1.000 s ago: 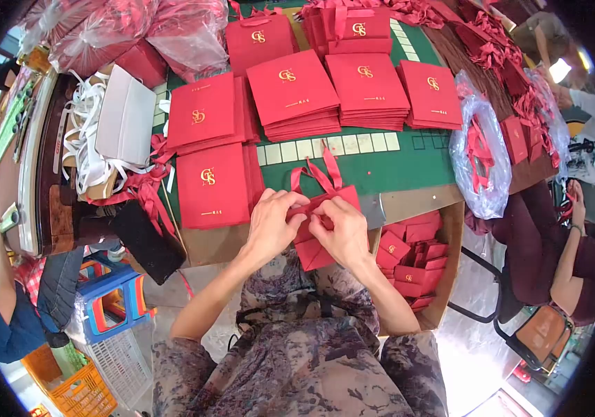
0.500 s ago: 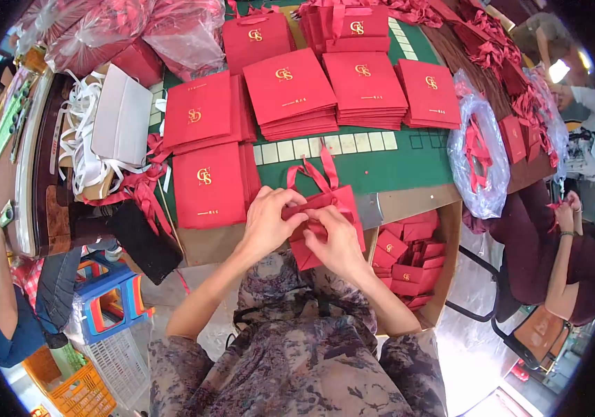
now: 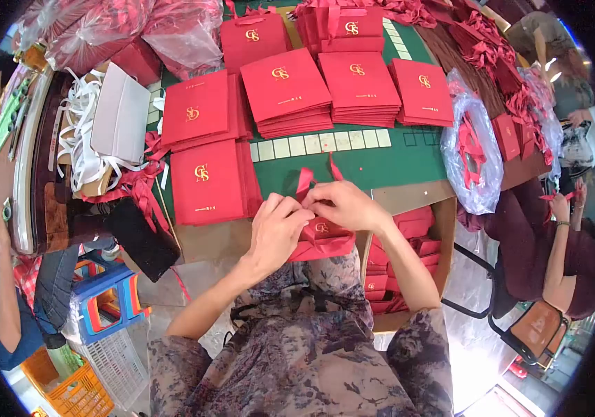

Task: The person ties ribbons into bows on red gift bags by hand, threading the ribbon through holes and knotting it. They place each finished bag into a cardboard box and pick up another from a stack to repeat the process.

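Note:
A small red paper gift bag (image 3: 321,244) with a gold logo is held at the table's front edge, over my lap. My left hand (image 3: 276,228) is closed on its upper left edge, with the fingertips pinched. From the right, my right hand (image 3: 346,206) reaches over the top of the bag, thumb and fingers pinching the red ribbon (image 3: 305,182) at the opening. The fingertips of both hands nearly meet, and partly hide the bag's mouth. One length of ribbon lies slack across the bag's front.
Stacks of flat red bags (image 3: 287,87) cover the green mat (image 3: 408,167). At right, a box (image 3: 443,260) holds more red bags beside a plastic bag of ribbons (image 3: 474,153). White ribbons (image 3: 78,139) lie left. Other people sit at both sides.
The bag has turned so its logo faces me, and ribbon now lies over its front. My right hand has moved up and right, from the bag's front to its top.

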